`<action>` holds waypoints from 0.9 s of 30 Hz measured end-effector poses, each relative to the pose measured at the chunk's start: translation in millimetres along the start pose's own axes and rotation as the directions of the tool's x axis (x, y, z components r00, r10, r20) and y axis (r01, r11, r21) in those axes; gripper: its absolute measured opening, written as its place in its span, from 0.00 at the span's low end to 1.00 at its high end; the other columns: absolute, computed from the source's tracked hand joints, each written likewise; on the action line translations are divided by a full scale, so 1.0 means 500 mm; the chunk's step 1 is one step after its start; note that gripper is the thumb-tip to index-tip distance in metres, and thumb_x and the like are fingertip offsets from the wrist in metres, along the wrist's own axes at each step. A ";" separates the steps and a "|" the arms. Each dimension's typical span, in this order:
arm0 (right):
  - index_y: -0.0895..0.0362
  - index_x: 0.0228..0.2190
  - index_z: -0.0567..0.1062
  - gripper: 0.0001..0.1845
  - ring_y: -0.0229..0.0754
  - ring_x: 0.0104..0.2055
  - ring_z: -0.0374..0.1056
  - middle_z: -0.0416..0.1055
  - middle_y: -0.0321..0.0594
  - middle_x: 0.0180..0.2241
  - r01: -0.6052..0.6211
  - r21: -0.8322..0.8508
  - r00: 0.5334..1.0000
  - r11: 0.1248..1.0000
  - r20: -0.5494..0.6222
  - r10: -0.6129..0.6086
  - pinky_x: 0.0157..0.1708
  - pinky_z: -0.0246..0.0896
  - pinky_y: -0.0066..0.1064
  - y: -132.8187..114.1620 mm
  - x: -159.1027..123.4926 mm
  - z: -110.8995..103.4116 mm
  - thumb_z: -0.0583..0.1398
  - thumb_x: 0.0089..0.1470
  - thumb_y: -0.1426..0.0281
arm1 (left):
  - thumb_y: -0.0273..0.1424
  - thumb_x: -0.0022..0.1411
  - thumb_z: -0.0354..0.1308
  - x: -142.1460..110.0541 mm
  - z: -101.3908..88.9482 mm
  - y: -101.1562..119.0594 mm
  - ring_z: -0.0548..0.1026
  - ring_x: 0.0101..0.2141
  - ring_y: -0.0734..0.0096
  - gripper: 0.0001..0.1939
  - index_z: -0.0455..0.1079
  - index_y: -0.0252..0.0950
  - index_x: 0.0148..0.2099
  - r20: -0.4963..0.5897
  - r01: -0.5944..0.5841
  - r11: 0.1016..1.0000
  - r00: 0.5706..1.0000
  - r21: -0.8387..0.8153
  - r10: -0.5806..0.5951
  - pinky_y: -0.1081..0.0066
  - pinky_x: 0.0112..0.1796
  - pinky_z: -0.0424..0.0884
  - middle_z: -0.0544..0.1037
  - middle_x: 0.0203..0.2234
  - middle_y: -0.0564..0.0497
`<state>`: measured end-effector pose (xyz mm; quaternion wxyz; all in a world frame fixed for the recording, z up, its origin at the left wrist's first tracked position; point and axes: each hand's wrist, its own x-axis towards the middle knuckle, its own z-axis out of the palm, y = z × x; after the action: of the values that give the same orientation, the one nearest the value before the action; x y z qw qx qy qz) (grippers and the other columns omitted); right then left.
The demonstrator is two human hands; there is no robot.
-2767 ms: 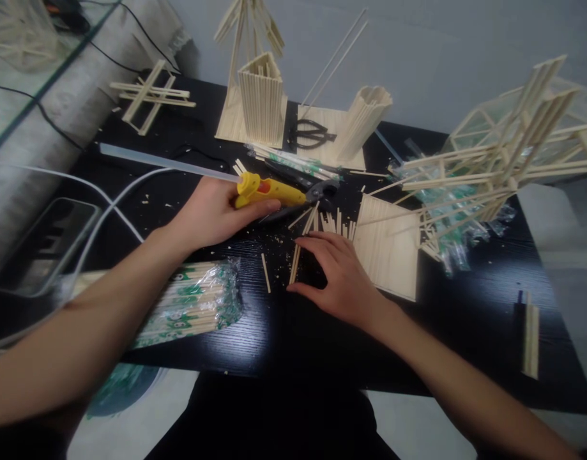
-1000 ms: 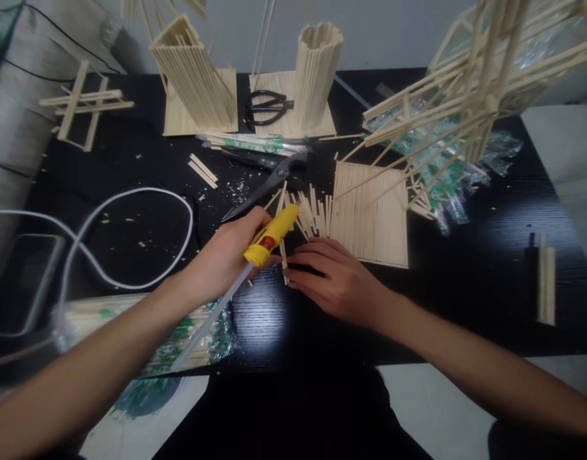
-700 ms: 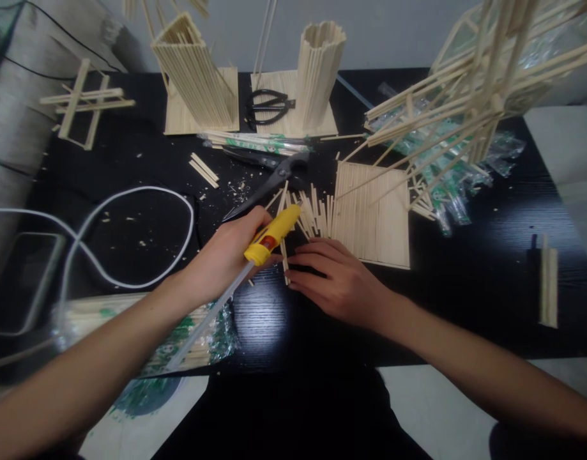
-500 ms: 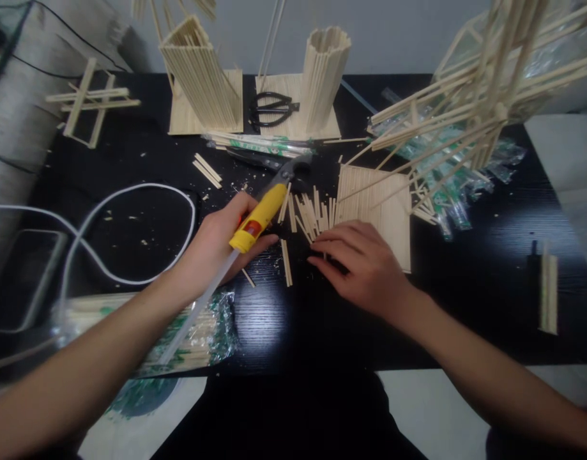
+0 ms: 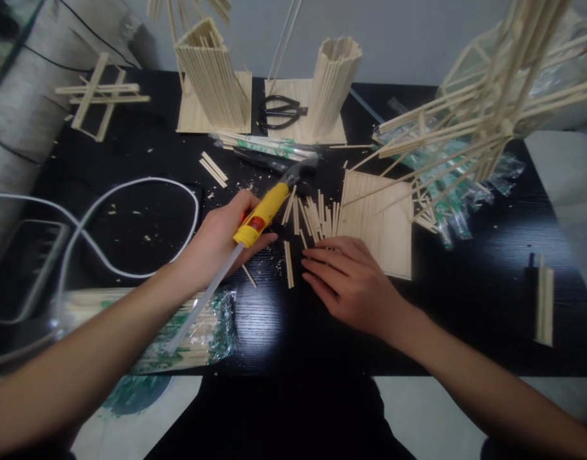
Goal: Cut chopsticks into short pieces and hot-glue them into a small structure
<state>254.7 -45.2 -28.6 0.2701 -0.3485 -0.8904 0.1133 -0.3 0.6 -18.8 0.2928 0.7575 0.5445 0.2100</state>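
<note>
In the head view, my left hand (image 5: 216,239) is wrapped round a yellow hot glue gun (image 5: 273,203), its dark nozzle pointing away from me. A long translucent glue stick (image 5: 204,300) trails out of the gun's rear. My right hand (image 5: 358,287) is low over the table, fingers stretched leftward with small gaps, at the near ends of a loose pile of short wooden sticks (image 5: 315,214). Nothing shows in its fingers, though the fingertips' undersides are hidden. Between the hands lies a pair of short sticks (image 5: 289,264). A flat panel of joined sticks (image 5: 379,230) is just beyond my right hand.
Two stick towers (image 5: 211,83) (image 5: 334,83) stand on square bases at the back, black-handled scissors (image 5: 280,112) between them. A large stick frame (image 5: 494,128) rises at right above plastic wrappers (image 5: 446,153). A white cable (image 5: 144,180) loops left, beyond bagged sticks (image 5: 192,332).
My right hand has shifted slightly left and toward me along the stick pile, its fingers a little straighter. The glue gun stays in my left hand. The view has tilted a little.
</note>
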 end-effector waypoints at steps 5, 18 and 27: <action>0.56 0.45 0.81 0.11 0.49 0.50 0.74 0.81 0.44 0.44 -0.016 0.119 1.000 0.993 0.014 0.014 0.51 0.70 0.47 -0.001 0.002 -0.002 0.62 0.62 0.74 | 0.43 0.60 0.65 0.001 0.003 -0.004 0.75 0.29 0.70 0.18 0.63 0.41 0.45 0.049 -0.028 1.000 0.998 -0.010 0.029 0.70 0.31 0.68 0.78 0.33 0.53; 0.54 0.45 0.82 0.12 0.49 0.51 0.75 0.82 0.42 0.46 0.013 0.086 0.999 0.996 0.032 -0.016 0.55 0.68 0.50 0.007 -0.002 -0.002 0.63 0.61 0.75 | 0.41 0.60 0.65 -0.001 0.006 0.001 0.75 0.31 0.69 0.19 0.62 0.41 0.46 0.152 -0.051 0.998 0.987 -0.024 0.054 0.70 0.31 0.68 0.78 0.36 0.52; 0.55 0.44 0.81 0.10 0.48 0.54 0.74 0.82 0.37 0.47 0.056 0.021 0.996 0.998 0.061 -0.057 0.61 0.64 0.49 0.011 -0.005 0.003 0.62 0.63 0.73 | 0.39 0.60 0.66 0.000 -0.001 0.016 0.70 0.28 0.72 0.18 0.61 0.41 0.44 0.190 -0.080 0.997 0.979 -0.011 0.080 0.71 0.30 0.65 0.73 0.31 0.55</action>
<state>258.2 -42.9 -33.0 0.2488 -0.3171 -0.9066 0.1249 5.0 -1.3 -13.2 0.3361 0.7948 0.4827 0.1494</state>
